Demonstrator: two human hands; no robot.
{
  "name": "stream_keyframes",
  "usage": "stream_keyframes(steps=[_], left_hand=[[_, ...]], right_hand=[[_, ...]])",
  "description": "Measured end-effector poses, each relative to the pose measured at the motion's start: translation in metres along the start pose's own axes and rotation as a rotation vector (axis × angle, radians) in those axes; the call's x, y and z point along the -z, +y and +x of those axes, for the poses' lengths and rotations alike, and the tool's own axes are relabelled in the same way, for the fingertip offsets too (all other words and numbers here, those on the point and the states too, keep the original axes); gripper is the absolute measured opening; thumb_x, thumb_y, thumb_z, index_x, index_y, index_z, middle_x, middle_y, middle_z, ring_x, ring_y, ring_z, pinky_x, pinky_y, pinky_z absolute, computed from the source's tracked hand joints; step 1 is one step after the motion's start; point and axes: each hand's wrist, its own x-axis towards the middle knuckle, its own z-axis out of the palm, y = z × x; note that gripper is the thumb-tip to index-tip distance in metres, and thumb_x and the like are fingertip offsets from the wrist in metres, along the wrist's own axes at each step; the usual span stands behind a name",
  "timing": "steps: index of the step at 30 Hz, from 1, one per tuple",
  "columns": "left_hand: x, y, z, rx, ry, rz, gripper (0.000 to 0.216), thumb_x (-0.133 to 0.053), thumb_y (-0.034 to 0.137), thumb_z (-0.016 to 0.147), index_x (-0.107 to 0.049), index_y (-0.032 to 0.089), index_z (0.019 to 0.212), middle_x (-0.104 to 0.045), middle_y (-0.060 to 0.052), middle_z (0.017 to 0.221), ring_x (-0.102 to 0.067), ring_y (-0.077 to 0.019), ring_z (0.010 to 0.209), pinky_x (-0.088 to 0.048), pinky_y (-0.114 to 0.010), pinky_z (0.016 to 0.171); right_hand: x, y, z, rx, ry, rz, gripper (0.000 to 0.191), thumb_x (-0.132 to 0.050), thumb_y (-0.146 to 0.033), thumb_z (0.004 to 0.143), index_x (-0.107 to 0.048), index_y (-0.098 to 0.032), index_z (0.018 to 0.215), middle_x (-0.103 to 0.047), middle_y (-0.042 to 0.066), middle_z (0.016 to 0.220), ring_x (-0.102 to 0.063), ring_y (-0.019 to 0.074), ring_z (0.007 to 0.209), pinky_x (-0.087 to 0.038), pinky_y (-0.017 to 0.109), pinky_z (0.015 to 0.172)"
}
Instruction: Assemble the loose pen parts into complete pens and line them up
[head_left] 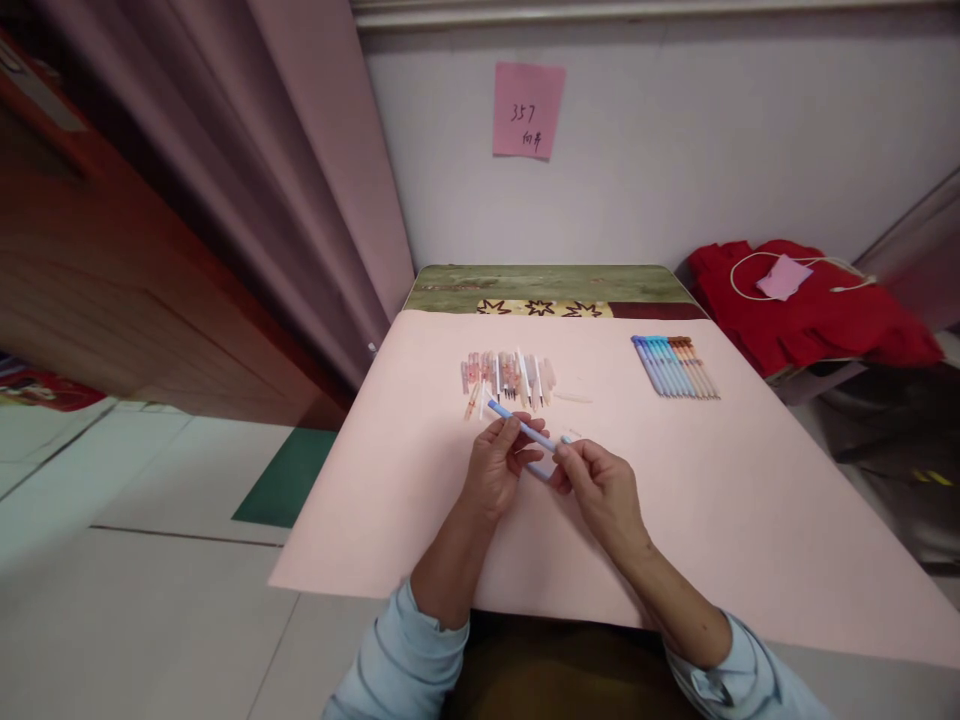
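Between my two hands, over the table, a blue pen (536, 434) is held at a slant, its darker blue end pointing up and left. My left hand (497, 462) pinches its upper part. At the lower right end, the fingers of my right hand (598, 490) close on the pen. Below it, near my fingertips, shows another light blue piece (538, 470), partly hidden; I cannot tell whether it is held or lies on the table. Just beyond my hands lies a group of pen parts (510, 375): clear and pinkish barrels, white refills with dark tips.
A neat row of blue and brown-topped pens (673, 367) lies at the right back of the pink-covered table (712, 500). Red cloth (810, 300) with a white cable is heaped beyond the right edge. A curtain (315, 150) and wooden panel (187, 270) stand at left.
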Motion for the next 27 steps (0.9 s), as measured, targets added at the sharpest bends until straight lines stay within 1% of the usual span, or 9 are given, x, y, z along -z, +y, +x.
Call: stream_keyframes(steps=[3, 6, 9, 11, 14, 16, 20, 24, 27], left_hand=[[-0.0001, 0.0007, -0.0017, -0.001, -0.01, 0.012, 0.03, -0.08, 0.034, 0.074, -0.07, 0.013, 0.092, -0.076, -0.009, 0.089, -0.073, -0.017, 0.08, -0.053, -0.016, 0.051], [-0.0019, 0.0025, -0.0033, -0.007, -0.02, 0.0, 0.03, -0.08, 0.035, 0.074, -0.07, 0.013, 0.092, -0.076, -0.008, 0.087, -0.073, -0.0166, 0.082, -0.055, -0.016, 0.056], [-0.0025, 0.0037, -0.0033, -0.018, -0.01, 0.01, 0.029, -0.08, 0.035, 0.074, -0.071, 0.012, 0.09, -0.075, -0.007, 0.082, -0.073, -0.0152, 0.077, -0.055, -0.016, 0.058], [-0.002, 0.0038, -0.0023, -0.029, 0.014, 0.022, 0.029, -0.08, 0.034, 0.074, -0.07, 0.012, 0.089, -0.075, -0.007, 0.081, -0.072, -0.0152, 0.074, -0.055, -0.017, 0.057], [-0.0011, 0.0029, -0.0003, -0.053, 0.052, 0.035, 0.029, -0.081, 0.034, 0.073, -0.07, 0.011, 0.088, -0.075, -0.008, 0.08, -0.072, -0.0158, 0.072, -0.056, -0.019, 0.058], [-0.0009, 0.0017, 0.0006, -0.053, 0.055, 0.052, 0.031, -0.082, 0.035, 0.072, -0.07, 0.011, 0.087, -0.074, -0.008, 0.079, -0.072, -0.0168, 0.071, -0.056, -0.02, 0.057], [-0.0003, -0.0015, 0.0014, -0.041, 0.028, 0.1, 0.034, -0.082, 0.036, 0.071, -0.071, 0.01, 0.09, -0.075, -0.01, 0.081, -0.073, -0.0187, 0.073, -0.055, -0.022, 0.058], [-0.0001, -0.0024, 0.0014, -0.052, 0.006, 0.122, 0.035, -0.081, 0.037, 0.072, -0.072, 0.01, 0.092, -0.076, -0.011, 0.083, -0.072, -0.0181, 0.073, -0.052, -0.02, 0.055], [-0.0016, -0.0005, -0.0005, -0.039, -0.018, 0.119, 0.034, -0.08, 0.038, 0.073, -0.072, 0.011, 0.091, -0.076, -0.011, 0.082, -0.072, -0.0182, 0.074, -0.047, -0.018, 0.049]], right_hand=[[0.0013, -0.0047, 0.002, -0.023, -0.039, -0.006, 0.047, -0.055, -0.061, 0.088, -0.066, -0.019, 0.07, -0.067, 0.003, 0.058, -0.06, 0.0153, 0.053, -0.048, 0.026, 0.057], [-0.0016, -0.0069, 0.0028, -0.142, -0.124, 0.077, 0.058, -0.051, -0.07, 0.086, -0.065, -0.017, 0.066, -0.065, 0.005, 0.052, -0.057, 0.0149, 0.045, -0.047, 0.026, 0.051], [-0.0051, -0.0056, 0.0027, -0.229, -0.18, 0.176, 0.064, -0.049, -0.076, 0.082, -0.066, -0.016, 0.068, -0.063, 0.005, 0.05, -0.055, 0.0151, 0.044, -0.047, 0.028, 0.049], [-0.006, -0.0041, 0.0029, -0.196, -0.177, 0.189, 0.059, -0.055, -0.073, 0.082, -0.067, -0.015, 0.075, -0.064, 0.005, 0.055, -0.057, 0.0152, 0.049, -0.048, 0.028, 0.053], [-0.0052, -0.0018, 0.0033, -0.101, -0.1, 0.157, 0.047, -0.071, -0.062, 0.074, -0.065, -0.018, 0.089, -0.064, 0.0, 0.063, -0.056, 0.014, 0.057, -0.045, 0.026, 0.056], [-0.0046, -0.0007, 0.0027, -0.079, -0.06, 0.129, 0.043, -0.077, -0.056, 0.07, -0.062, -0.019, 0.086, -0.062, -0.001, 0.065, -0.053, 0.0128, 0.057, -0.042, 0.025, 0.054], [-0.0038, 0.0001, 0.0001, -0.13, -0.032, 0.149, 0.038, -0.076, -0.054, 0.071, -0.062, -0.018, 0.075, -0.062, 0.0, 0.063, -0.049, 0.0116, 0.054, -0.037, 0.024, 0.05], [-0.0021, -0.0021, -0.0014, -0.162, -0.04, 0.231, 0.038, -0.076, -0.053, 0.072, -0.065, -0.017, 0.074, -0.066, 0.002, 0.062, -0.055, 0.0131, 0.056, -0.043, 0.025, 0.054], [-0.0015, -0.0046, -0.0016, -0.18, -0.087, 0.238, 0.042, -0.071, -0.058, 0.075, -0.066, -0.016, 0.071, -0.067, 0.004, 0.061, -0.057, 0.0133, 0.054, -0.045, 0.026, 0.055]])
